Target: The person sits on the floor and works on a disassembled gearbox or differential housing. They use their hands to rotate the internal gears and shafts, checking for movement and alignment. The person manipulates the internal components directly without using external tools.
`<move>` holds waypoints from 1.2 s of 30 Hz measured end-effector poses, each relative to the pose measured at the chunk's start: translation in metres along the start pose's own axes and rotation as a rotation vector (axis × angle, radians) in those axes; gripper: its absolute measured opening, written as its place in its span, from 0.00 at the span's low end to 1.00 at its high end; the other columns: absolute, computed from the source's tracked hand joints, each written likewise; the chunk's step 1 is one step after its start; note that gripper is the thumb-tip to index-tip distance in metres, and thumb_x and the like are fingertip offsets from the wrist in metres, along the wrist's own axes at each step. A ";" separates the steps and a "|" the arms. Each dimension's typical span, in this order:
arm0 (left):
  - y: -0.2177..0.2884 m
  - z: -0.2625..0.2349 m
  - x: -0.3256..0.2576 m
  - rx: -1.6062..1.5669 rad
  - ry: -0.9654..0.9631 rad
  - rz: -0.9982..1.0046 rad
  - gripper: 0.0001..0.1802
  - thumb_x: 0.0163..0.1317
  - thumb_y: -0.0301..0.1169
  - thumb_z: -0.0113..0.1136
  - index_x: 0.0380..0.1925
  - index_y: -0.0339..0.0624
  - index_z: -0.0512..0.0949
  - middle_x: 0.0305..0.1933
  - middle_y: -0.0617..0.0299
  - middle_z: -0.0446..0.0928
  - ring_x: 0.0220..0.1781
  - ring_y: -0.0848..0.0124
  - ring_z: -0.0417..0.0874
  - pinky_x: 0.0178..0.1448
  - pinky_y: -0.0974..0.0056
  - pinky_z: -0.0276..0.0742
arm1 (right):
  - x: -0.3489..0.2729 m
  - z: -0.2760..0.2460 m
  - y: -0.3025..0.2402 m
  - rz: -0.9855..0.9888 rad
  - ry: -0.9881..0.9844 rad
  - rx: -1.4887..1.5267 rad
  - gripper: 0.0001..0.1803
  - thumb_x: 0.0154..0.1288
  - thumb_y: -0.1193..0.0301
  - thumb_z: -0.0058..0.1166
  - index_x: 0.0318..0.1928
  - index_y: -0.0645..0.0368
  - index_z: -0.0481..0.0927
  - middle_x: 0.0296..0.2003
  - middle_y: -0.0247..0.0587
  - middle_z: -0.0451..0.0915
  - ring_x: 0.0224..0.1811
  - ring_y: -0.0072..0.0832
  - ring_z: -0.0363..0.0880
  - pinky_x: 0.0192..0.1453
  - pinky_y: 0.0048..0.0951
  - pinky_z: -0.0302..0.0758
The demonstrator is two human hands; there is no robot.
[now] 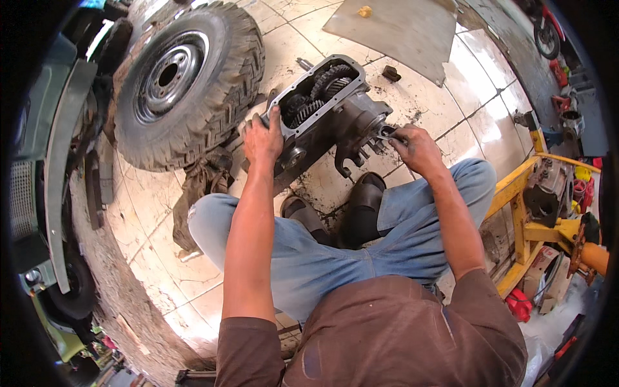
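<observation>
An open metal gearbox (329,109) lies on the tiled floor in front of me, its greasy gears (319,93) showing through the open top. My left hand (263,138) grips the near left rim of the housing. My right hand (416,148) is closed on a spanner (389,133) set against the bolts at the gearbox's right end. I am squatting, with both knees in blue jeans and dark shoes (361,206) just below the gearbox.
A large tyre on a grey rim (184,80) lies at the upper left beside a vehicle body (55,161). A dirty rag (196,193) lies by my left knee. A cardboard sheet (400,32) lies farther off. A yellow metal stand (535,213) with parts is at the right.
</observation>
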State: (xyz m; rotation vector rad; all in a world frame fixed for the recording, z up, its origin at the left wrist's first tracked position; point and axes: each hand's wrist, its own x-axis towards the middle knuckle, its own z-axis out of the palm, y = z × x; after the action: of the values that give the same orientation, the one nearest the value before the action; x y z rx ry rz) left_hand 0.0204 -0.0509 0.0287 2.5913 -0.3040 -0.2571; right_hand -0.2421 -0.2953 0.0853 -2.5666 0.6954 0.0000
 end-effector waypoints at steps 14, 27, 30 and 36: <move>-0.002 -0.003 0.002 -0.007 -0.057 -0.040 0.48 0.68 0.72 0.38 0.66 0.38 0.70 0.67 0.42 0.70 0.74 0.46 0.64 0.71 0.34 0.62 | 0.001 0.000 -0.002 -0.048 0.095 -0.111 0.12 0.67 0.66 0.60 0.41 0.64 0.83 0.39 0.58 0.82 0.45 0.54 0.82 0.51 0.50 0.76; 0.000 -0.005 0.004 -0.001 -0.103 -0.077 0.52 0.68 0.72 0.36 0.72 0.35 0.65 0.74 0.40 0.63 0.77 0.44 0.61 0.75 0.34 0.57 | 0.009 -0.004 0.005 -0.042 0.157 0.021 0.12 0.65 0.66 0.61 0.40 0.65 0.85 0.37 0.61 0.83 0.44 0.56 0.82 0.49 0.48 0.77; 0.002 -0.006 0.001 -0.024 -0.072 -0.059 0.51 0.68 0.71 0.38 0.74 0.37 0.62 0.75 0.41 0.63 0.78 0.44 0.59 0.74 0.34 0.58 | 0.009 -0.013 -0.003 0.130 0.025 -0.005 0.15 0.65 0.63 0.62 0.42 0.64 0.85 0.41 0.59 0.84 0.46 0.54 0.83 0.52 0.46 0.77; -0.003 -0.010 0.001 -0.051 -0.055 -0.054 0.50 0.69 0.70 0.40 0.72 0.36 0.64 0.73 0.39 0.63 0.77 0.43 0.60 0.72 0.32 0.58 | 0.011 -0.018 0.003 0.014 -0.004 -0.068 0.13 0.66 0.64 0.61 0.40 0.63 0.84 0.39 0.56 0.83 0.46 0.55 0.81 0.51 0.49 0.76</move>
State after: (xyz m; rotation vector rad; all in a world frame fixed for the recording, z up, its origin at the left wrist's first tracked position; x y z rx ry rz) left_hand 0.0243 -0.0432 0.0356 2.5477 -0.2438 -0.3519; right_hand -0.2361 -0.3105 0.0983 -2.6259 0.7233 0.0336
